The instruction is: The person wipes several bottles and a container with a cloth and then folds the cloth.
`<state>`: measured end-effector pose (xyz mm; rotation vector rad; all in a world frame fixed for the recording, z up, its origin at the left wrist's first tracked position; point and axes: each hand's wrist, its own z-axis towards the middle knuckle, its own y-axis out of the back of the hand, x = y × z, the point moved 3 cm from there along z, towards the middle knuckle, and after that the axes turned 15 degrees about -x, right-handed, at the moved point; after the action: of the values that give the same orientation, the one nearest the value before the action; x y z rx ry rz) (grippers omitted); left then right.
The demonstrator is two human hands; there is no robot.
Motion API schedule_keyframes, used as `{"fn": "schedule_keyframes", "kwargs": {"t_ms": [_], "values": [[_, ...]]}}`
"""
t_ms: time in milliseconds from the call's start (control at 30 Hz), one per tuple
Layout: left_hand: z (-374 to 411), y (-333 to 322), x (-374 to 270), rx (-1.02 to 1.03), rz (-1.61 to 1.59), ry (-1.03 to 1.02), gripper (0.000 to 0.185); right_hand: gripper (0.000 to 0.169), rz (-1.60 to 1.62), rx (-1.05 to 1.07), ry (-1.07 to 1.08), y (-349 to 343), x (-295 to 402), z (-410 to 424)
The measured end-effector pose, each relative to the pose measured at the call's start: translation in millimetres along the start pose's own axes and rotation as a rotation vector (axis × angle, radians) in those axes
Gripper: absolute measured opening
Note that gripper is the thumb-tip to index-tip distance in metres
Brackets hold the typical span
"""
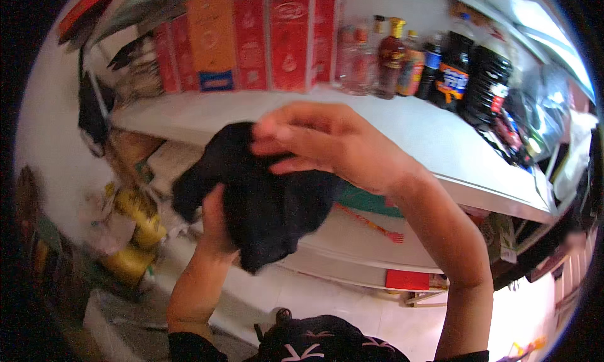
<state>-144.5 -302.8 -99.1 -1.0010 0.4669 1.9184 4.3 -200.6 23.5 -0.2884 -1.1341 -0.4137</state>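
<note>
A bunched black cloth [283, 215] is held up in front of my chest, before a white shelf. My left hand [219, 225] grips it from the left and below, thumb upright against the fabric, with the other fingers hidden behind it. At the cloth's upper right edge is my right hand [306, 140], its fingers bent and blurred; whether they pinch the fabric is not clear.
On the white shelf [368, 121] stand red boxes [290, 41], an orange box [212, 36], glass bottles [390, 60] and large dark bottles [486, 74]. Lower shelves hold a red box [406, 280] and a red-orange long thing [373, 224]. Yellow containers [137, 220] are at left.
</note>
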Motion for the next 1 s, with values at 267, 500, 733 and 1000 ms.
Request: {"fn": "schedule_keyframes", "kwargs": {"t_ms": [267, 500, 733, 1000], "values": [[-83.8, 81.2, 29.3, -0.269, -0.682, 0.357, 0.053, 0.046, -0.182, 0.035, -0.345, -40.7, -164.2, -49.7], [-101.4, 109.2, 45.4, -0.329, -0.772, 0.886, 0.050, 0.029, -0.013, -0.241, -0.364, -34.8, -214.5, -44.5], [-109.9, 106.4, 49.3, -0.406, -0.677, 0.808, 0.051, 0.028, 0.151, -0.361, -0.352, -2.0, -218.6, -51.4], [-98.2, 98.0, 56.3, -0.338, -0.236, 0.893, 0.044, 0.029, 0.129, -0.585, -0.310, 31.0, -226.3, -59.4]]}}
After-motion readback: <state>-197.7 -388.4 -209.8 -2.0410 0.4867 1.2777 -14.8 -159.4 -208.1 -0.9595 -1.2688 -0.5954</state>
